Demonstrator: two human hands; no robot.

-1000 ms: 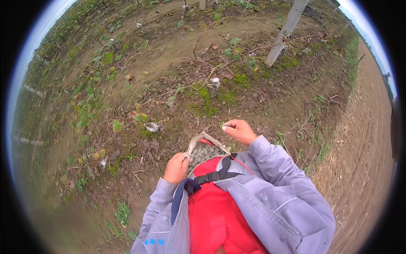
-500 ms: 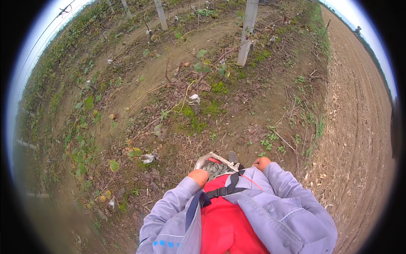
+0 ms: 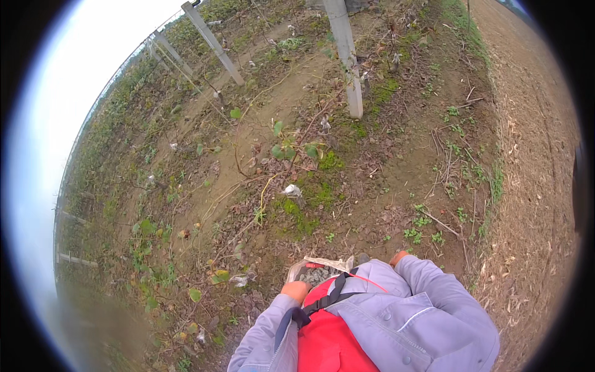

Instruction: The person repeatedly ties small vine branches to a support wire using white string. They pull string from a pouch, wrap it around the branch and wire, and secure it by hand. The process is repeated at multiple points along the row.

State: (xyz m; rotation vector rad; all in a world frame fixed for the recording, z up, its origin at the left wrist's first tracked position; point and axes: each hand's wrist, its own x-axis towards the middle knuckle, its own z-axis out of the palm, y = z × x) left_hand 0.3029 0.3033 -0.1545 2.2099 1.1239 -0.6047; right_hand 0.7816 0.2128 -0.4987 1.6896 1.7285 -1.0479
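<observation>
1. the left hand (image 3: 296, 290) lay at the left side of the open pouch (image 3: 334, 263); its fingers were hidden, so i could not tell whether they pinched the rim, where they had shown plainly a second earlier.
2. the right hand (image 3: 398, 257) hung low past the jacket (image 3: 434, 316), fingers out of sight and their state impossible to tell; it had dropped from a raised pose with its fingertips drawn together.
3. the pouch sat at the waist, mouth gaping, with grey lumpy pieces (image 3: 316, 274) and something red (image 3: 315, 265) inside; it now appeared lower in the view.
4. with the right hand lowered, handling at the pouch seemed paused, its supply still there.
5. a black strap (image 3: 331, 299) crossed the red shirt (image 3: 331, 344).
6. farther out, well apart from both hands, stood a white-capped stub (image 3: 292, 191) and a pale post (image 3: 346, 62), as the view had swung.
</observation>
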